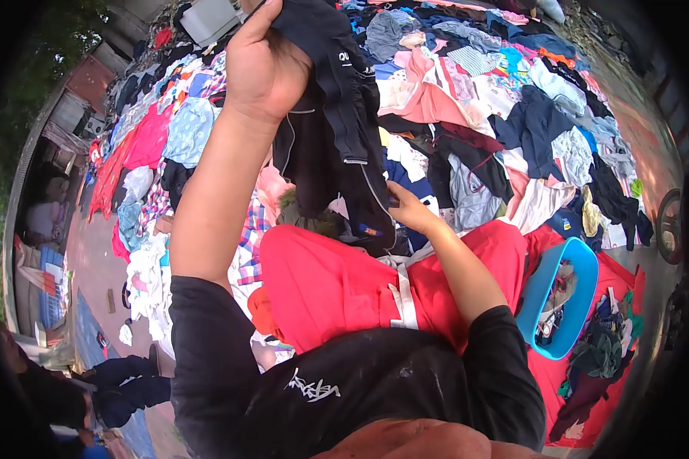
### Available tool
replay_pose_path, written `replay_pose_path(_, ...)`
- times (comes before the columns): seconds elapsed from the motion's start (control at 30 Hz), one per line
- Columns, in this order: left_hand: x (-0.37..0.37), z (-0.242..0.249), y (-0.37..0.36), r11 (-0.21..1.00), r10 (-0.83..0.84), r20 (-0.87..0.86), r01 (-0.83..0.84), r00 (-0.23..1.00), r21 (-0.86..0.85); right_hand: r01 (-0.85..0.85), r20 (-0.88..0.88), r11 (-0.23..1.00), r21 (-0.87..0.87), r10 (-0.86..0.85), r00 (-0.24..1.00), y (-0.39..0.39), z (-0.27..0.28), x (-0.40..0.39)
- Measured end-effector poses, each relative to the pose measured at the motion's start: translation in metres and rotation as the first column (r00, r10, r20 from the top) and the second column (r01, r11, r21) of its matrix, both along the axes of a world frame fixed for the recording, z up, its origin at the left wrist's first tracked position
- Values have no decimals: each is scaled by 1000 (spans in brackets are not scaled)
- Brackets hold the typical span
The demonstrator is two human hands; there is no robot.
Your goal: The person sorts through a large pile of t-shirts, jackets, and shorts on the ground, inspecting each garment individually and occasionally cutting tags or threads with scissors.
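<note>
A black garment [337,115] with white lettering and pale trim hangs in front of me, above the clothes pile. Up at its top edge, my left hand [269,65] is closed round the cloth and holds it raised. My right hand [412,208] is at the garment's lower right edge, with the fingers partly hidden behind or against the cloth; their grip is unclear. Below the garment are my knees in red trousers [321,283].
A large heap of mixed clothes [467,99] spreads ahead and to both sides. A blue basket [582,294] with small items stands at the right, beside dark clothes on red cloth [540,375]. Another person's dark-clothed legs [130,382] show at lower left.
</note>
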State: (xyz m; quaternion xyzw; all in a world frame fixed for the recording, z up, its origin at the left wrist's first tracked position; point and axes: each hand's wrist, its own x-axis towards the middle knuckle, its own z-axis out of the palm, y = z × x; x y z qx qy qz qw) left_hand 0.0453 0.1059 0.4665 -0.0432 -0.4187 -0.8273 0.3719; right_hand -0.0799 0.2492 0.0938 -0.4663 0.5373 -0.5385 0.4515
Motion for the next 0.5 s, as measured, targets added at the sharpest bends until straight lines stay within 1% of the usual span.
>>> replay_pose_path(0.03,-2,-8,-14,989,-126,-45,122,991,-82,12,89,999,-34,-9,996,-1,5,8)
replay_pose_path(0.07,-2,-5,-18,992,-95,-40,91,995,-89,23,182,998,-61,-12,983,-1,9,15)
replay_pose_path(0.17,-3,4,-16,996,0,-29,-2,1000,-90,-93,60,995,-28,95,994,-3,16,26)
replay_pose_path(0.27,-6,13,-25,978,131,-79,-141,988,-152,-276,62,961,-19,277,959,-8,-11,43)
replay_pose_path(0.3,-7,16,-28,970,153,-101,-169,983,-174,-255,-16,966,46,256,967,-5,-9,44)
replay_pose_path(0.4,-13,23,-41,943,250,-79,-261,965,-206,-228,58,958,-172,241,969,12,39,43)
replay_pose_path(0.43,-15,27,-38,934,248,-79,-260,965,-244,-167,238,980,-110,189,953,17,40,39)
replay_pose_path(0.47,-17,30,-33,932,257,-67,-266,964,-245,-150,346,967,-208,216,913,15,34,34)
replay_pose_path(0.5,-21,34,-29,929,265,-60,-271,962,-250,-69,345,967,-245,154,926,15,39,32)
